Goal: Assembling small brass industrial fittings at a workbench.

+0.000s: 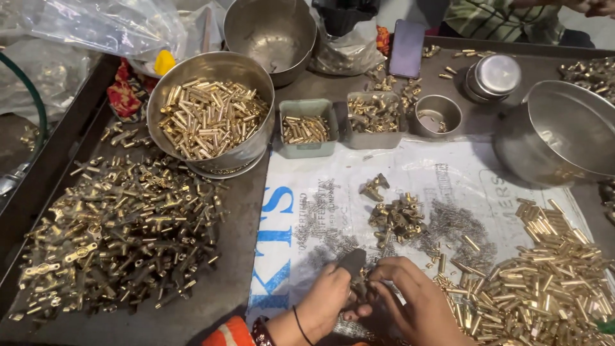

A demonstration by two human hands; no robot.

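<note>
Left hand: I see its fingers clamped on a dark tool, near the desk's front edge.
Right hand: fingers pinched on a small brass part, touching the tool.
Right side: brass tube pile.

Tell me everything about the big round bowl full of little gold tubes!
The steel bowl is round, shiny and silver-grey, with dull smudged sides. It sits tilted toward the camera at the top left of the work tray, resting on a metal lid or plate. It is nearly full of short brass tubes heaped every way. A green box sits close beside it; another bowl stands behind.
</note>
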